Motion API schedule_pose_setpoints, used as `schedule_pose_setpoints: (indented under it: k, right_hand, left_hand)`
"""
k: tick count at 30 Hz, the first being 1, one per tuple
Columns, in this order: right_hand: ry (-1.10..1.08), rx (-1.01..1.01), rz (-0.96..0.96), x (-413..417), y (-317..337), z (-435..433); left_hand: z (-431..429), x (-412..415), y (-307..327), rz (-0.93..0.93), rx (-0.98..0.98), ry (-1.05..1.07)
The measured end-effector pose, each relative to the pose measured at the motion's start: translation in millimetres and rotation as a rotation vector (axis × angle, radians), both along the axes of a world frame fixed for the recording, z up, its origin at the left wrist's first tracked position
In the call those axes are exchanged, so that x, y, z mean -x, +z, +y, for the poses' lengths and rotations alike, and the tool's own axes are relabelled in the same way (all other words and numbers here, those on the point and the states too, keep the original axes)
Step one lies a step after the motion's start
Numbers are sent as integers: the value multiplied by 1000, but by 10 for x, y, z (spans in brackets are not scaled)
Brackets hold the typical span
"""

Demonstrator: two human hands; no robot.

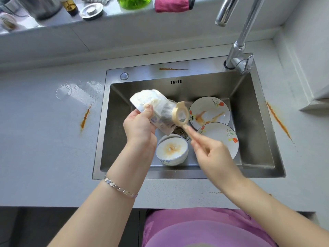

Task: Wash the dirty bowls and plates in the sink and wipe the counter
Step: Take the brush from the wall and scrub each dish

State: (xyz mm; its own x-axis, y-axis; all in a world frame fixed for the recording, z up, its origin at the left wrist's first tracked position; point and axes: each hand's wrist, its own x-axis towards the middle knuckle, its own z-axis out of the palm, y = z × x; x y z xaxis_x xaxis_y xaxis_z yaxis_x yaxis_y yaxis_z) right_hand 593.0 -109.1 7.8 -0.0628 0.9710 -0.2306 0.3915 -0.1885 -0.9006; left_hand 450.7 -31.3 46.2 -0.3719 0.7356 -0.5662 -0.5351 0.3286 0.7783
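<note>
1. Head view: left hand [138, 125] is up over the sink [254, 122], thumb across the near edge of the held bowl [154, 107], fingers curled behind it. Firm clamp. Bracelet [119, 188] on that wrist.
2. Held bowl is white with a blue pattern outside. It is tipped on its side above the drain [179, 131], mouth turned right. Blurred, so the dirt inside is hard to read.
3. Right hand [210, 150] sits near and right of it, fingers pinched round the handle of a ring-headed scrubber [179, 113]. Hand blurred.
4. Deciding relation: the scrubber's long axis runs from the right hand far and left, ring head at the bowl's mouth. Contact cannot be told. Judged mid-scrub; the next stroke needs the head driven left into the mouth.
5. Below: second bowl [171, 151] upright on the sink floor, orange residue, just near of the drain. Smeared plate [209, 111] and near plate [220, 138] overlap right of the drain, closer to the right hand.
6. Faucet [238, 41] far right. Counter [44, 148] shows a left streak [85, 116], a right streak [277, 120] and a puddle [76, 91]. Wiping judged not begun.
</note>
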Motion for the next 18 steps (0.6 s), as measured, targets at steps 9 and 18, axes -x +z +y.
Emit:
schedule_pose_setpoints:
  k: [9, 18]
  right_hand:
    - [-149, 249, 278, 5, -4, -15]
    - [-218, 405, 471, 38, 141, -45]
  left_hand:
    - [1, -42, -2, -46, -43, 54]
    - [-27, -106, -41, -31, -34, 95]
